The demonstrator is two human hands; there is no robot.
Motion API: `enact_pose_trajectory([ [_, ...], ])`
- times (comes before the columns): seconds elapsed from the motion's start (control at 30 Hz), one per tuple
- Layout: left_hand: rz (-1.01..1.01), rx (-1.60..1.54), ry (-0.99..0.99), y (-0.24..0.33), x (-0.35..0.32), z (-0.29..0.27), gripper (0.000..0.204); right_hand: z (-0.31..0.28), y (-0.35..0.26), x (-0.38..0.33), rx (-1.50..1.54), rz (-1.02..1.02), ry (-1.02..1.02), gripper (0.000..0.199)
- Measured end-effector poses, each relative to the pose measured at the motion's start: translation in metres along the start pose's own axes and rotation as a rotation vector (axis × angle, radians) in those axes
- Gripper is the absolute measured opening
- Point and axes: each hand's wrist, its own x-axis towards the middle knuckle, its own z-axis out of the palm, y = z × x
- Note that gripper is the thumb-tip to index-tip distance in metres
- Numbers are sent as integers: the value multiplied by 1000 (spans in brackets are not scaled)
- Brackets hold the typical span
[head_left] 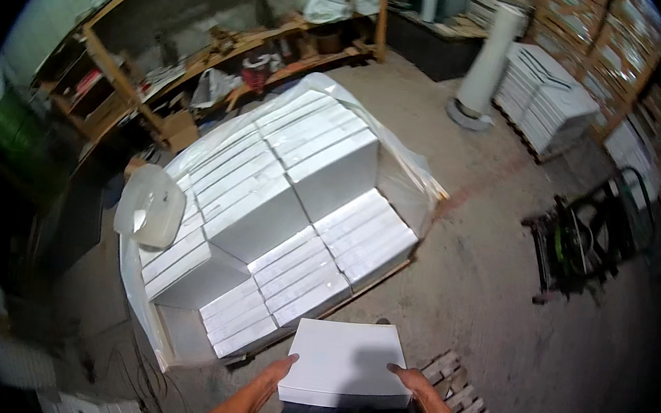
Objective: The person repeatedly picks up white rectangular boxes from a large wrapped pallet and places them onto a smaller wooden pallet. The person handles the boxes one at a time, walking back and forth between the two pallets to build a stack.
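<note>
1. Bare concrete floor (pixel 505 251) fills this storeroom, with wooden shelving (pixel 201 53) along the far left wall carrying bags and clutter
2. Held level and close to the body at the bottom of the view is a flat white box (pixel 345 363), carried between both hands
3. Left hand (pixel 279 368) is curled against the box's left edge, fingers underneath and thumb along the side, gripping it
4. Right hand (pixel 413 379) clasps the box's right edge in the same way, fingers wrapped narrowly round it
5. Just ahead of the box stands a big stack of white boxes (pixel 281 209), stepped in height and wrapped in clear plastic sheeting (pixel 407 174) that is pulled open at the top
6. On the left edge of that stack rests a translucent plastic container (pixel 151 206)
7. Beside the right forearm lies a wooden pallet (pixel 460 393), and more white boxes show at the lower right
8. Further off, a white pillar (pixel 490 61) rises from the floor, with another stack of white boxes (pixel 543 96) just beside it
9. Well apart on the right sits a dark wheeled machine (pixel 579 239)
</note>
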Motion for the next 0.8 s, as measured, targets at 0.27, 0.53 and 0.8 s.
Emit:
enact_pose_trajectory([
  [0.27, -10, -232, 236, 34, -10, -9, 59, 6, -131, 60, -335, -39, -74, 73],
  [0.53, 15, -453, 223, 96, 64, -87, 67, 68, -249, 133, -437, -78, -89, 71],
  [0.8, 38, -483, 309, 139, 140, -166, 65, 136, -344, 212, -576, -78, -99, 87],
])
